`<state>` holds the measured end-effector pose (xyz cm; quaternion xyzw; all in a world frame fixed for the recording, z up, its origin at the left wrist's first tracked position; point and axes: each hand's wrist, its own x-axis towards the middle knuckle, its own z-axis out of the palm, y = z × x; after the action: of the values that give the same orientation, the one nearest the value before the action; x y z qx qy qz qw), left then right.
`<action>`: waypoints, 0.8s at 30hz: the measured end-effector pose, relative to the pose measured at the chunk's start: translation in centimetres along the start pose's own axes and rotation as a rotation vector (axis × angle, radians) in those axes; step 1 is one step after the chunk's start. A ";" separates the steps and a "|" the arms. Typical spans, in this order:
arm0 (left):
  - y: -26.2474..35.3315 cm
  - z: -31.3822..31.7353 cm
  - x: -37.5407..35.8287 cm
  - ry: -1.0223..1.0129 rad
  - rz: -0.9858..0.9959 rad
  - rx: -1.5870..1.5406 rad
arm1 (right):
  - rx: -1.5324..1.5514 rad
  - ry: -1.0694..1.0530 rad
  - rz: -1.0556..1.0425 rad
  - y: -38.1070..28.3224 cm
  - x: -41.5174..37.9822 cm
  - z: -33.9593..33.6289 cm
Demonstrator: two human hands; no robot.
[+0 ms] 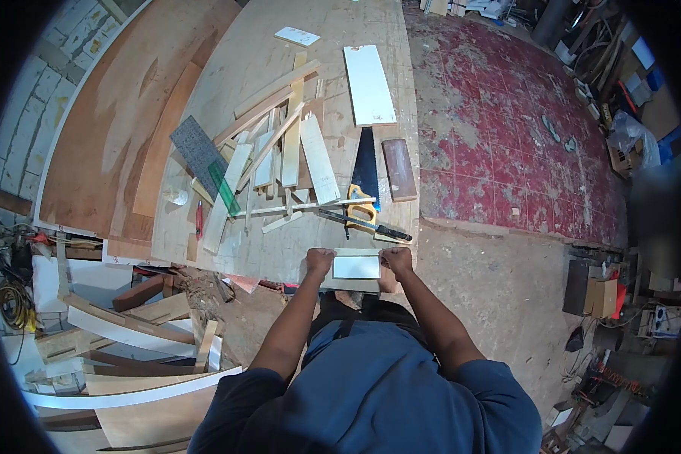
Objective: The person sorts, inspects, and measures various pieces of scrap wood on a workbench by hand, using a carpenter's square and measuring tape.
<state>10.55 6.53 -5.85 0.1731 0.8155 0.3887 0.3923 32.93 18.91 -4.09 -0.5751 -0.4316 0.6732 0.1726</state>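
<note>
A small white-faced board [356, 267] with a pale wooden strip along its far edge lies between my two hands, at the near edge of the workbench [280, 257]. My left hand [320, 262] is closed at its left end. At the right end my right hand [398, 260] grips it with curled fingers. Just beyond the right hand are a black bar-shaped tool [382, 231] and a handsaw with a yellow handle [362, 213]. The saw's dark blade points away, partly under a larger white board [369, 87].
Wood strips [291, 147] are heaped mid-bench beside a grey speckled sheet [200, 149] and a green ruler [223, 187]. A red-handled tool [199, 221] lies left; a brown block [399, 169] lies right. Offcuts [129, 325] fill the lower-left floor. Red tiles [507, 129] stretch right.
</note>
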 end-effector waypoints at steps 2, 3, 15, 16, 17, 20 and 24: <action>0.2 -0.2 -0.1 -0.001 0.003 -0.021 | -0.030 -0.019 0.011 0.2 0.4 0.0; 0.0 -0.2 -0.1 -0.008 0.009 -0.015 | -0.032 -0.020 0.009 0.3 0.6 0.0; 2.8 -2.2 -2.2 0.158 0.014 -0.015 | -0.046 0.028 0.044 -0.7 0.0 -1.0; 2.9 -2.7 -2.0 0.314 0.130 0.210 | -0.044 0.023 0.041 -0.9 -0.1 -1.4; 3.2 -3.6 -1.5 0.317 0.131 0.212 | -0.050 0.040 0.035 -1.1 -0.3 -2.0; 2.5 -7.4 1.1 0.489 0.373 0.539 | -0.072 0.084 0.033 -0.8 -1.0 -3.8; 2.2 -12.0 4.5 0.502 0.397 0.934 | -0.090 0.143 0.018 -0.9 -3.0 -5.7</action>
<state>-1.59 4.59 -1.73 0.3805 0.9210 0.0822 -0.0126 38.76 19.41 -1.29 -0.6328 -0.4429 0.6116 0.1711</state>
